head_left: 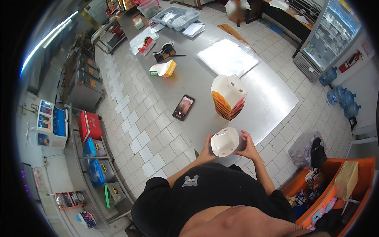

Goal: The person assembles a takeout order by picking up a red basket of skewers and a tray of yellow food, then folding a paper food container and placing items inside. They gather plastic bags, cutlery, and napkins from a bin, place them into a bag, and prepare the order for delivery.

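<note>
An open white paper food box [225,142] is at the near edge of the steel table, its inside facing up. My left hand [207,151] is curled against the left side of this box, with part of its fingers hidden. On the other side, my right hand [248,147] has thumb and fingers spread around the box's right side, a small gap showing between. Just beyond stands a tall nested stack of similar boxes [230,100], orange and red outside and white inside. A phone [184,107] with its screen lit lies to the left of the stack.
On the steel table [272,98] are a pile of white sheets [227,57], a yellow and green paper box [164,69], tape dispensers [165,51] and a grey-blue tray [176,17]. An orange bin [331,193] stands at my right; shelves with a red cooler [90,126] line the left.
</note>
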